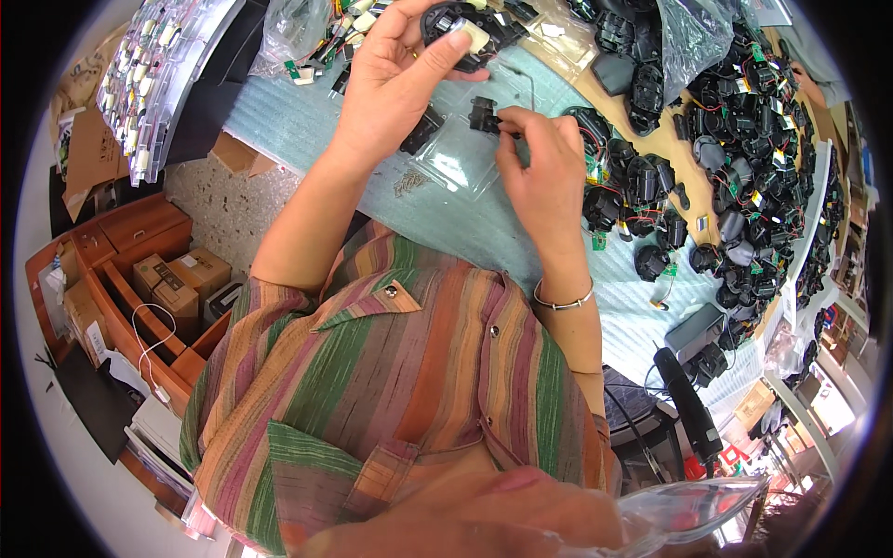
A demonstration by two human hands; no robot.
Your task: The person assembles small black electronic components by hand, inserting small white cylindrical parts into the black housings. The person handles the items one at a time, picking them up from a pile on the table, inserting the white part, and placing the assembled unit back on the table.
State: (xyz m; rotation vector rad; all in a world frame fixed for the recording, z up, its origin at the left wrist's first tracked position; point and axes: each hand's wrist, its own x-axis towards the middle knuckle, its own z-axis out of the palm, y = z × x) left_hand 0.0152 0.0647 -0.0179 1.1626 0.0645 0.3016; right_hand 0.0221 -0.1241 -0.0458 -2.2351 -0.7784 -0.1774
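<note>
My left hand (389, 100) is closed around a rounded black plastic housing (443, 20) near the top edge. The thumb presses on a cream-coloured block (473, 38) inside it, which looks like a battery. Lower and to the right, my right hand (547, 163) pinches a small black plastic piece (483, 115) between thumb and fingertips. Beneath that piece lies a clear plastic tray (456, 156) on the pale green work mat (446, 228). Between my forearms sits a little heap of small screws (409, 183). Another dark part (423, 128) rests beside the tray, partly covered by the left wrist.
Many black housings (735, 158) with wires and green circuit boards are heaped along the right side. A clear plastic bag (696, 42) lies among them. At the far left stands a clear rack (144, 79) of cream-coloured pieces. Cardboard boxes (167, 284) sit low at left.
</note>
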